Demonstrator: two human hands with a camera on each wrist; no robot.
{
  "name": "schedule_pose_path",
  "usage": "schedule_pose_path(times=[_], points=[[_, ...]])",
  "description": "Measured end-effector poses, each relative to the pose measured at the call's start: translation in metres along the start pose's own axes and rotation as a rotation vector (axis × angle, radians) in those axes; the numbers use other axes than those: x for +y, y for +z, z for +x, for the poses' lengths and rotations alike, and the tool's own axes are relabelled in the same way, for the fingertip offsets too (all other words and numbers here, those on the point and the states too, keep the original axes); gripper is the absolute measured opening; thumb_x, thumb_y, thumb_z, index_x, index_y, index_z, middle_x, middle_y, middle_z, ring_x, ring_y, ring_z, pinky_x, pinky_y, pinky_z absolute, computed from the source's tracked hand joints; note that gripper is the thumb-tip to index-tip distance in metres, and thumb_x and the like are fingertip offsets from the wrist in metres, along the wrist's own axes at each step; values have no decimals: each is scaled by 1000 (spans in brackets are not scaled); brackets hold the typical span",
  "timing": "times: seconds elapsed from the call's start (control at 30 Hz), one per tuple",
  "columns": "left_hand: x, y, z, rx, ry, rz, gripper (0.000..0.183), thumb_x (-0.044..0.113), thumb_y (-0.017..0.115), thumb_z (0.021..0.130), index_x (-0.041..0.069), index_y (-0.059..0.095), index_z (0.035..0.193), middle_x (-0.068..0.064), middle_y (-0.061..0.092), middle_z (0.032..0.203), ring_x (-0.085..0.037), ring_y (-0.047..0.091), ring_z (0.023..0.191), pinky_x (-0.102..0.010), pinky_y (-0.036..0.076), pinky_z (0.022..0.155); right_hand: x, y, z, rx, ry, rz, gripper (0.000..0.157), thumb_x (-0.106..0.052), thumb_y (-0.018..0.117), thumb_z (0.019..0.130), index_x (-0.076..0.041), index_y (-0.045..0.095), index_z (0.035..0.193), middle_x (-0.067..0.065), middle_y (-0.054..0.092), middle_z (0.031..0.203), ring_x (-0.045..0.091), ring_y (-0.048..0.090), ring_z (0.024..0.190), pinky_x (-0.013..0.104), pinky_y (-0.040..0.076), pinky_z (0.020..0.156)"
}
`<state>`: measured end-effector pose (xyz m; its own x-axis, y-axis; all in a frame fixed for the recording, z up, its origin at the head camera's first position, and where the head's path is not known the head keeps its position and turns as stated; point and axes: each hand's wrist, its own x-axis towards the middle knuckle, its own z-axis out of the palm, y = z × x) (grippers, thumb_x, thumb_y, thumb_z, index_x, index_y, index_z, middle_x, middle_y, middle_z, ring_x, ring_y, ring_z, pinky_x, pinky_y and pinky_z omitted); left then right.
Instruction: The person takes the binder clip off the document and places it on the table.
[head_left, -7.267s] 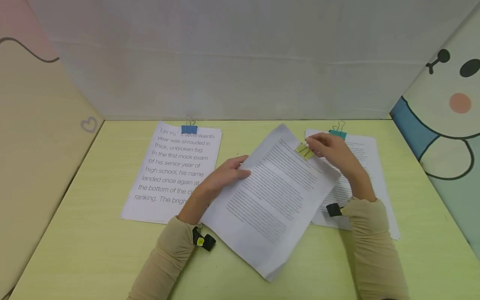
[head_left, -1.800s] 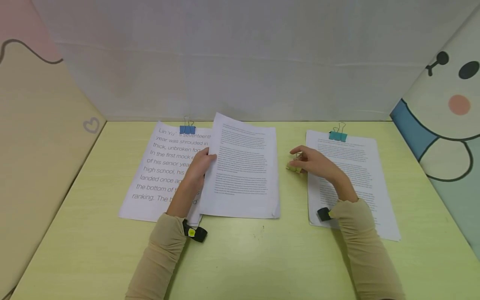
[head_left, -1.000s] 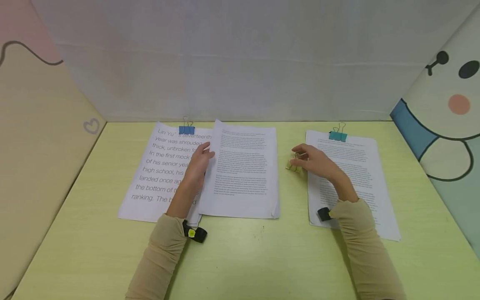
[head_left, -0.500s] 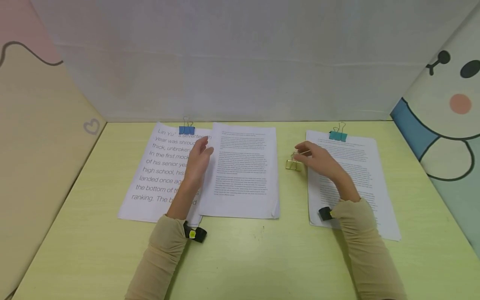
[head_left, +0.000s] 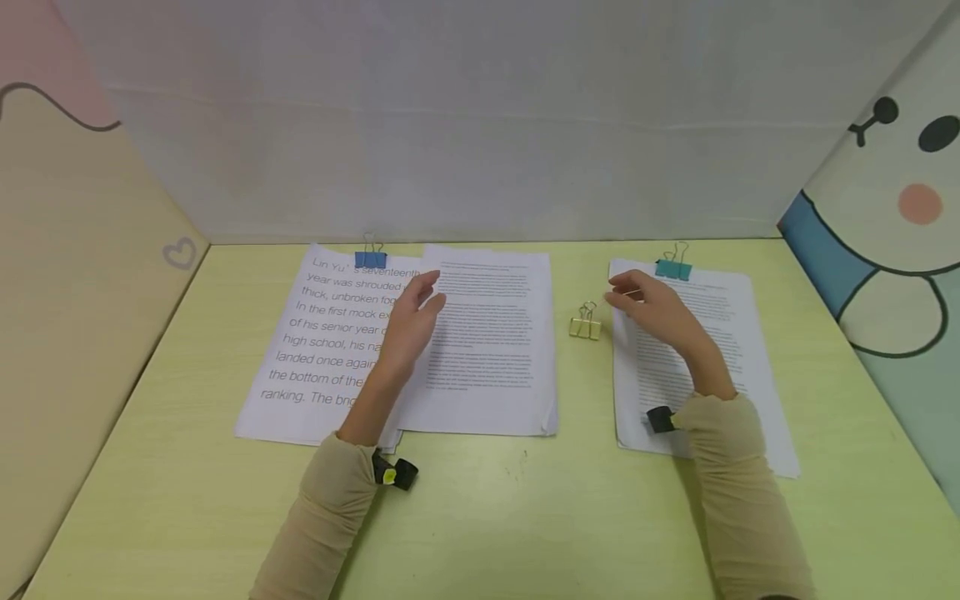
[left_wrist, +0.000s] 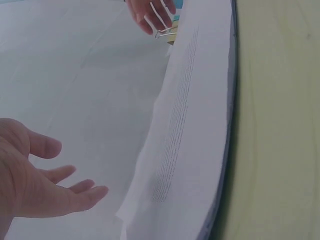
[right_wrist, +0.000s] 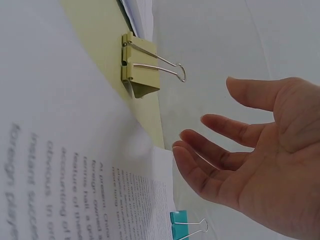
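My left hand (head_left: 408, 325), fingers relaxed and holding nothing, hovers over the left edge of the middle paper stack (head_left: 487, 367), which has no clip on it. In the left wrist view the same hand (left_wrist: 45, 180) is apart from the sheets. A yellow binder clip (head_left: 585, 325) rests on the table between the middle and right stacks, its wire handles pointing up and back. My right hand (head_left: 660, 312) is above the right paper stack (head_left: 697, 383), empty, with loosely bent fingers. In the right wrist view the yellow clip stands apart from that hand (right_wrist: 250, 160).
The left stack (head_left: 300, 383), in large print, carries a blue binder clip (head_left: 371, 260); the middle stack overlaps its right edge. A teal binder clip (head_left: 673, 269) holds the right stack's top. A white wall (head_left: 480, 167) rises behind the yellow-green table (head_left: 480, 517).
The yellow clip has come off the middle stack and been set on the table. That stack was lowered and let go. Just now both hands have drawn away, the right one to the right.
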<state>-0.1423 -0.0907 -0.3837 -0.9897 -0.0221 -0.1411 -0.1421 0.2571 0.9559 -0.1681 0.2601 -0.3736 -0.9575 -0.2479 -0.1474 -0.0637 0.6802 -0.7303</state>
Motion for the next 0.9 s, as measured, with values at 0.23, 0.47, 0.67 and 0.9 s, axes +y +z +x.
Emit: schedule_pose_path(times=[0.23, 0.47, 0.67, 0.9], points=[[4, 10, -5, -52, 44, 12, 50, 22, 49, 107, 10, 45, 155, -6, 42, 161, -24, 35, 151, -43, 28, 122, 7, -11, -3, 33, 22, -5, 55, -34, 47, 111, 8, 44, 147, 30, 50, 144, 45, 48, 133, 58, 42, 105], [7, 20, -9, -78, 53, 57, 50, 22, 51, 106, 10, 46, 154, -7, 45, 160, -25, 39, 148, -45, 31, 120, 10, -22, -9, 64, 49, -3, 57, -35, 46, 112, 9, 42, 148, 31, 48, 146, 47, 46, 135, 59, 42, 105], [10, 32, -17, -143, 87, 80, 48, 21, 50, 106, 9, 49, 152, -8, 48, 156, -25, 47, 143, -44, 37, 116, 15, -31, -12, 100, 74, -11, 59, -36, 44, 111, 9, 41, 149, 33, 46, 147, 49, 45, 135, 61, 42, 105], [12, 47, -28, -214, 161, 82, 42, 20, 50, 107, 7, 54, 147, -8, 55, 149, -24, 54, 135, -42, 41, 113, 21, -39, -17, 126, 95, -3, 59, -38, 43, 111, 8, 40, 148, 33, 44, 149, 50, 44, 136, 61, 41, 105]])
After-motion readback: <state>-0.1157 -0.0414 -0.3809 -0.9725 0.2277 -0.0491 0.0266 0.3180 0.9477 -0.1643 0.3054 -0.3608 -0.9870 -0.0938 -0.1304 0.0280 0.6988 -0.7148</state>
